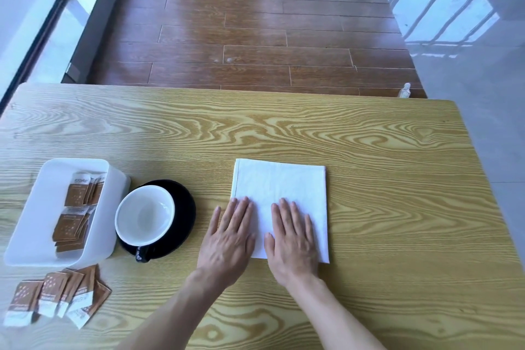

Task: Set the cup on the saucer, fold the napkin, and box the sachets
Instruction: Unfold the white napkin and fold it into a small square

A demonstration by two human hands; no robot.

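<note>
At the far left, a white plastic box (34, 224) with rounded corners sits close to the counter's (312, 128) left edge, brown sachets (74, 209) stacked inside along its right wall. More brown-and-white sachets (56, 295) lie fanned out loose just in front of it, near the front-left corner. Touching the box's right side, a black cup (145, 214) with a glossy white inside stands on a black saucer (186, 207), its handle turned toward the person. A narrow strip of bare wood separates the saucer from the left hand (227, 239), which lies flat, fingers (241, 207) straight and close together, half on the wood and half over the left edge of the white napkin (281, 182). The napkin is a folded square of soft cloth lying flat. The right hand (295, 244) presses flat on its near part, fingers slightly spread. To the right and behind, the counter is open, pale yellow wood with bold swirling grain. Beyond its far edge runs a brown plank floor, with glass panels on the left and pale tiles with railing shadows on the right.
</note>
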